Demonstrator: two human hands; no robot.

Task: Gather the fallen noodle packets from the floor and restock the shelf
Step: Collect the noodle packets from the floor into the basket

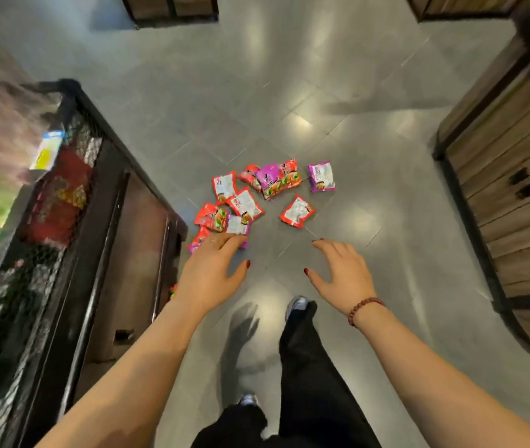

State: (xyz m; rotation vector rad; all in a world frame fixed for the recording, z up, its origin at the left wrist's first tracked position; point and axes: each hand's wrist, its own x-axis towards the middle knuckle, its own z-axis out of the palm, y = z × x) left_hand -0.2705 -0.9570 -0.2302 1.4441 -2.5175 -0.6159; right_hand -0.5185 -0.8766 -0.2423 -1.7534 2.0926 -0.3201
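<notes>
— On the grey tiled floor (321,76) just ahead of your feet, noted: the noodle packets (247,205) lie in one loose scatter. They are red and purple, several overlap, and some lie with a white panel up.

— Confirmed. One purple packet (321,176) sits apart at the right edge of the scatter, and one red packet (296,211) lies alone on the near right. None is in your grasp.

— Your left hand (215,270) is palm down over the nearest packets. Its fingers (224,242) are close together and lightly bent, with the thumb held out to the side. They cover the near edge of two packets; whether they touch them cannot be told.

— Your right hand (342,273) is over bare floor, near the lone red packet but apart from it. Its fingers are spread and curved downward, pinching nothing. A bead bracelet (365,307) is on that wrist.

— To your left stands the shelf (102,221): dark frame, wire-mesh front, red packs behind the mesh. It is blurred, so labels are unreadable. The scatter lies just off its far corner.

— To your right is a wooden plank unit (509,189), well apart from the packets. Below the hands are dark trousers (315,383), with one shoe (296,303) forward.
</notes>
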